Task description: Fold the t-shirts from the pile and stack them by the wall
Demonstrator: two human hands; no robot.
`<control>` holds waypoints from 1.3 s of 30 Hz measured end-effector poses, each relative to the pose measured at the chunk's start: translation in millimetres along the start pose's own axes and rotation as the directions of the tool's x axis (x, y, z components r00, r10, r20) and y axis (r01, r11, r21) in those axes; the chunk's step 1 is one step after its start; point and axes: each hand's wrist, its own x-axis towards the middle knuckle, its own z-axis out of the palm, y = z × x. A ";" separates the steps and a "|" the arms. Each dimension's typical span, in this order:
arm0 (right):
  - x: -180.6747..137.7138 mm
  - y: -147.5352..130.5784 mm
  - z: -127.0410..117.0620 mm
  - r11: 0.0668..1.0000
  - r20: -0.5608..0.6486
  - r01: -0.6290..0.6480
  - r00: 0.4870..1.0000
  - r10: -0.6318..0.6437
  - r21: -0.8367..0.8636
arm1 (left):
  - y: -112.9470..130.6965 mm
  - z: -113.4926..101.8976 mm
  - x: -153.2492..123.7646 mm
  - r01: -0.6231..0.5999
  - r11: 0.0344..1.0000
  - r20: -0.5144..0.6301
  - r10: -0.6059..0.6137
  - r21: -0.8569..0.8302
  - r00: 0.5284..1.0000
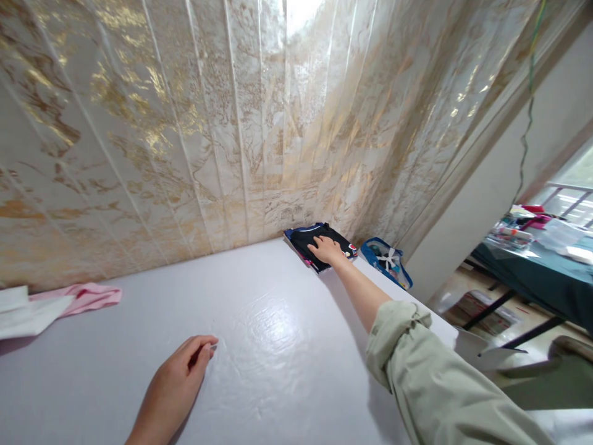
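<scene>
My right hand (325, 249) reaches to the far right corner of the table and lies on a dark folded cloth (303, 238). Its fingers are spread, palm down. Blue edging, bits of pink and a small colourful print show on the cloth. Closer in, my left hand (183, 371) hovers at or just over the white tabletop (278, 371). Thumb and forefinger are pinched together there. A tiny pale bit shows at the fingertips, too small to name.
White cloth (32, 312) and pink cloth (95, 296) lie at the far left. Beyond the right corner is a blue-edged bag (386, 262). A patterned curtain (222, 123) hangs along the back. A dark-covered table (532, 253) with clutter stands at right.
</scene>
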 end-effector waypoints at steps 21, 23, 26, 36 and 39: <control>22.9 -1.4 -3.6 0.994 0.053 -0.112 0.992 0.112 -0.004 | 1.4 1.0 -1.7 0.016 0.999 0.035 -0.014 -0.036 0.999; 15.6 -8.6 -9.8 0.994 0.041 -0.105 0.994 0.105 -0.012 | 7.2 0.1 -3.6 0.022 0.999 0.041 -0.020 -0.049 0.999; -5.2 -34.2 -5.2 0.999 -0.035 -0.016 0.999 0.015 -0.031 | 16.6 -0.4 -8.6 0.025 0.997 0.020 -0.024 -0.072 1.000; -157.1 -133.3 71.3 0.733 -0.080 0.680 0.731 -0.677 0.017 | 14.9 -0.9 -17.6 0.050 0.993 -0.013 -0.052 -0.105 0.999; -173.0 -136.9 75.0 0.725 -0.133 0.689 0.720 -0.682 0.010 | 15.6 -3.0 -20.1 0.060 0.989 -0.001 -0.061 -0.137 0.998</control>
